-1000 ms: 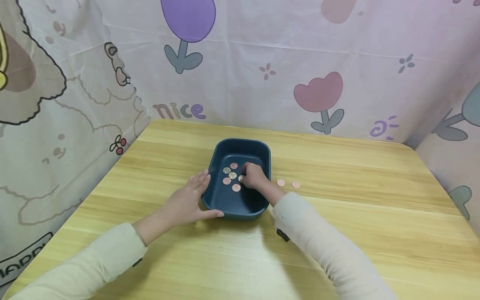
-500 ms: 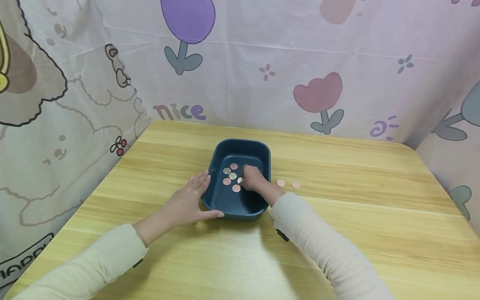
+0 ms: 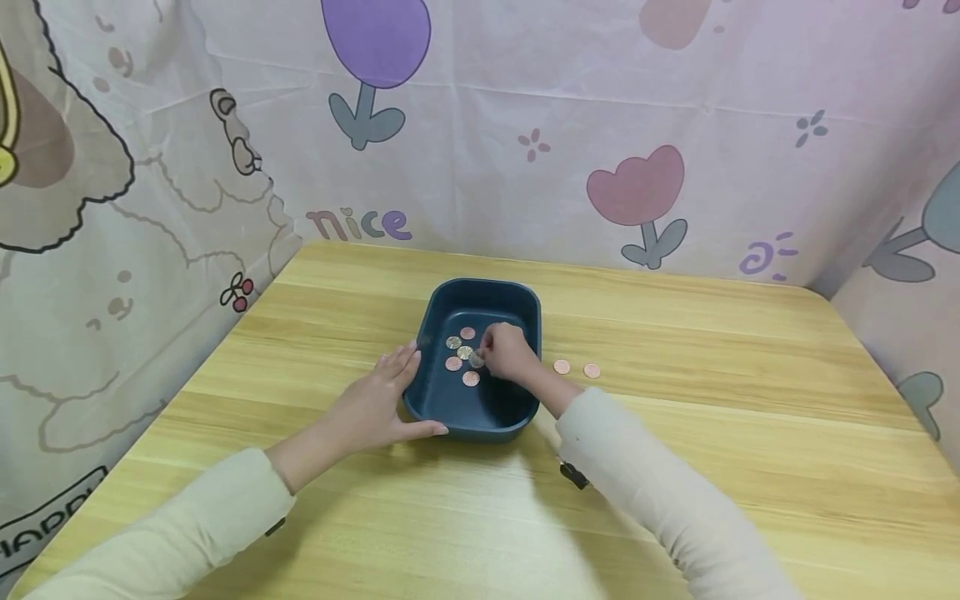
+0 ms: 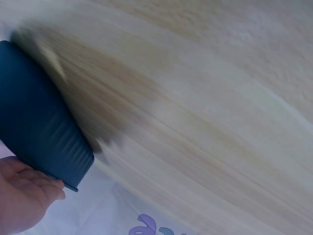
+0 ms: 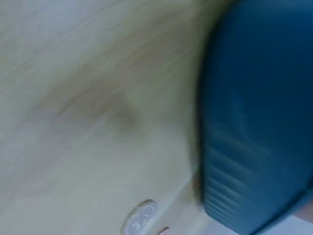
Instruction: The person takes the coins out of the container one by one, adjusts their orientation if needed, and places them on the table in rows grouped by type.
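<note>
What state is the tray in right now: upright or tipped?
Upright. The head view shows the tray on the table, its open top facing up and coins lying on its floor.

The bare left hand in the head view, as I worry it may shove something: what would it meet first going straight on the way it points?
Most likely the dark blue rounded rectangular tray, at its left wall; the left hand seems to touch it, though depth is hard to judge.
</note>
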Motion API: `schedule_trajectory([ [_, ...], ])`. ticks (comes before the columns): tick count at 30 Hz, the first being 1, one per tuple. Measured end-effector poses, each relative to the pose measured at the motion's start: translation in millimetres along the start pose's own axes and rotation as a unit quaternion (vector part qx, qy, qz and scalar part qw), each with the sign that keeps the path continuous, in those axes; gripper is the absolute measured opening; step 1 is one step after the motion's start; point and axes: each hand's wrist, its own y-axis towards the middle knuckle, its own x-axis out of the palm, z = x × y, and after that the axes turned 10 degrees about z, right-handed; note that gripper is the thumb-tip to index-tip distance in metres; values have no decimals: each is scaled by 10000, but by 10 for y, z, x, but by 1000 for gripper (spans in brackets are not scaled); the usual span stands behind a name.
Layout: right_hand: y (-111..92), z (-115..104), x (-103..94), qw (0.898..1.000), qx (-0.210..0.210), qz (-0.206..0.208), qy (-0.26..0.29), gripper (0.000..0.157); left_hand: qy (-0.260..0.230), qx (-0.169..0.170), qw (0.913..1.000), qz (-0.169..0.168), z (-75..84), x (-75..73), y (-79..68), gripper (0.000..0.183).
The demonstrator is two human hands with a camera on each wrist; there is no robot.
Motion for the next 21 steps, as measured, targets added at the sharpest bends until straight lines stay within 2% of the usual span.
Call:
schedule_trajectory([
  [4, -61, -35, -146, 9979, 49, 119, 637, 14, -40, -17, 10000, -5, -1, 2, 9, 105],
  [10, -153, 14, -338, 9919, 114, 263, 1239, 13, -48, -62, 10000, -1, -7, 4, 8, 105],
  [21, -388, 246, -601, 9795, 504, 101, 1949, 13, -58, -81, 10000, 2, 1, 8, -6, 107],
])
